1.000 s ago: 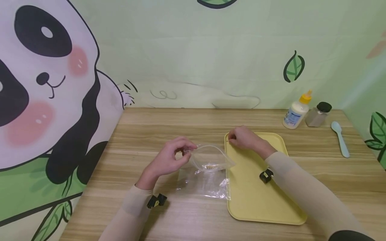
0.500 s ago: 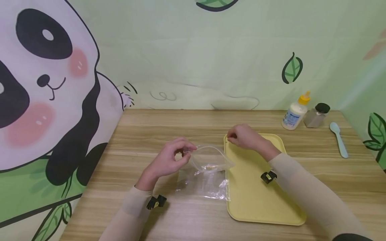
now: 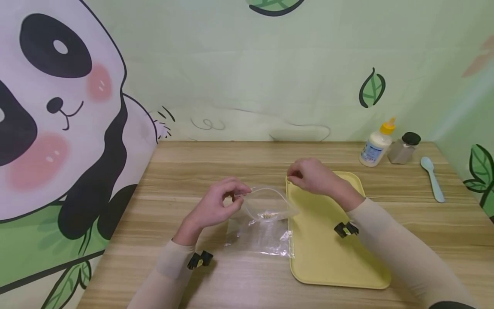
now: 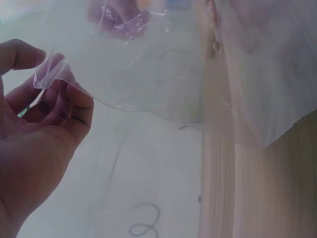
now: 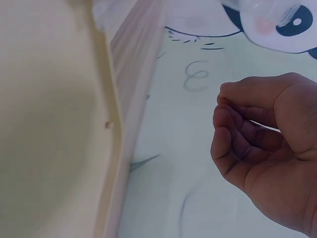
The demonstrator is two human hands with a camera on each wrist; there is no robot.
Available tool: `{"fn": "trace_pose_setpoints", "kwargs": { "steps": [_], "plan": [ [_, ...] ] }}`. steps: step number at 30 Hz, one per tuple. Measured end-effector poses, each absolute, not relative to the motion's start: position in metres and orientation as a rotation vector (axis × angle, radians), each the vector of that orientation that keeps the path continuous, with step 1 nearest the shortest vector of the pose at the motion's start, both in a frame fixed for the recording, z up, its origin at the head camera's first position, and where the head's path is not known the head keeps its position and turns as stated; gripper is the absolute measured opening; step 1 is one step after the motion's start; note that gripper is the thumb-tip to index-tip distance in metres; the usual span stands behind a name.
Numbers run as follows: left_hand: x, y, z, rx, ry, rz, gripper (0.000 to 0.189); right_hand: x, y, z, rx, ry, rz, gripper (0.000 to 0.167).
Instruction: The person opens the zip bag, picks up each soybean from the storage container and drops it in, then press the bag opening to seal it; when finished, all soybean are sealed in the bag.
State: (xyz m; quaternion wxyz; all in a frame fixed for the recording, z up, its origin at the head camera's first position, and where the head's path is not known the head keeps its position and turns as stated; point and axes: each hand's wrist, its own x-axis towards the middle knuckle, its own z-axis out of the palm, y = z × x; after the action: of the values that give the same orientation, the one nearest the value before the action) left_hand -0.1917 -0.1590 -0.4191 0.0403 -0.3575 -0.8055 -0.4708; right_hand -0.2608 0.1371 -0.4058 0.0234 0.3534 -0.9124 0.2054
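My left hand (image 3: 216,202) pinches the top corner of a clear zip-lock bag (image 3: 258,238), whose mouth gapes toward the right. Several tiny golden bits (image 3: 267,215) lie in the bag. In the left wrist view the thin plastic (image 4: 168,79) bunches between thumb and fingers. Over the far left corner of a yellow tray (image 3: 335,257) is my right hand (image 3: 311,175), its thumb and fingertips drawn together. The right wrist view shows a tiny tan speck at those tips, mostly hidden by them. Another small brown bit (image 5: 108,125) sits by the tray's rim.
A white glue bottle (image 3: 375,148) with an orange cap stands at the back right beside a dark-lidded jar (image 3: 403,149). Right of them lies a pale blue spoon (image 3: 433,178). The wooden table (image 3: 185,167) ends at a panda-printed wall (image 3: 239,77).
My right hand has lifted and shifted slightly left from the tray's corner, uncovering a small bit there. The left hand and bag stay almost still.
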Motion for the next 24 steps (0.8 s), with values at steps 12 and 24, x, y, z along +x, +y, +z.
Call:
{"fn": "trace_pose_setpoints", "kwargs": {
  "steps": [12, 24],
  "plan": [
    [-0.191, -0.159, -0.419, -1.091, -2.467, -1.471, 0.025, -0.244, 0.130, -0.387, 1.136, -2.752, 0.650, 0.007],
    [-0.192, -0.159, -0.420, -1.100, -2.474, -1.460, 0.025, -0.223, 0.125, -0.373, 1.162, -2.702, 0.671, 0.006]
  ]
}}
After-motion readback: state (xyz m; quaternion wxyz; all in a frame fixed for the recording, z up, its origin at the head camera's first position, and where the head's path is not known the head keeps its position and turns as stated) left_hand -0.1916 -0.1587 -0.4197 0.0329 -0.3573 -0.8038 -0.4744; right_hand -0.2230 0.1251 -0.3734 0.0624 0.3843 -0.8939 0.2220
